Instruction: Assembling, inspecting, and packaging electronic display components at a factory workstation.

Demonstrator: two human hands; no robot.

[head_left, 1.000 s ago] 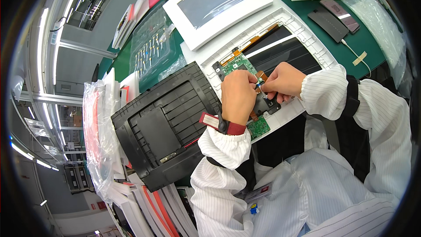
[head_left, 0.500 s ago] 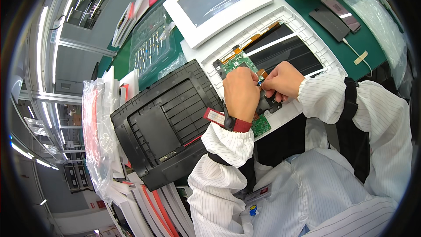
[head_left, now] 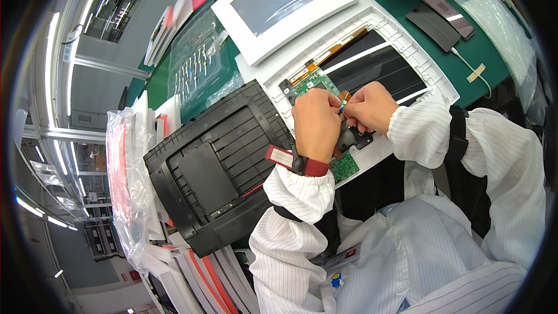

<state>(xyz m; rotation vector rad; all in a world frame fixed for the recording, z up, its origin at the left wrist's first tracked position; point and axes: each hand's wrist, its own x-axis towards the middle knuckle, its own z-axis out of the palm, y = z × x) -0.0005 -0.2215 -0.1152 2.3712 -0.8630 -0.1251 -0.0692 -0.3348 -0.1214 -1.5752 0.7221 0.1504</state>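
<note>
Both my hands meet over the lower middle of an open white display housing (head_left: 435, 74). My left hand (head_left: 317, 121), with a red strap at its wrist, is closed, its fingertips bent down at the edge of a green circuit board (head_left: 307, 84). My right hand (head_left: 375, 106) pinches thumb and fingers together just beside it, by a short orange flex cable (head_left: 345, 95). Whatever the fingertips grip is too small and too covered to name. A second green board (head_left: 345, 167) shows below my left hand. Dark panels (head_left: 381, 72) fill the housing's far side.
A black ribbed back cover (head_left: 212, 168) lies left of the housing, overlapping its near corner. Beyond stands a white framed screen (head_left: 279, 0). A clear tray (head_left: 197, 61) holds several small parts. At right lie a grey power bank (head_left: 433, 29) with a cable and a phone (head_left: 450, 16).
My hands stay at the same spot on the board, their fingertips drawn slightly closer together. The whole view has shifted a little; nothing else has visibly moved.
</note>
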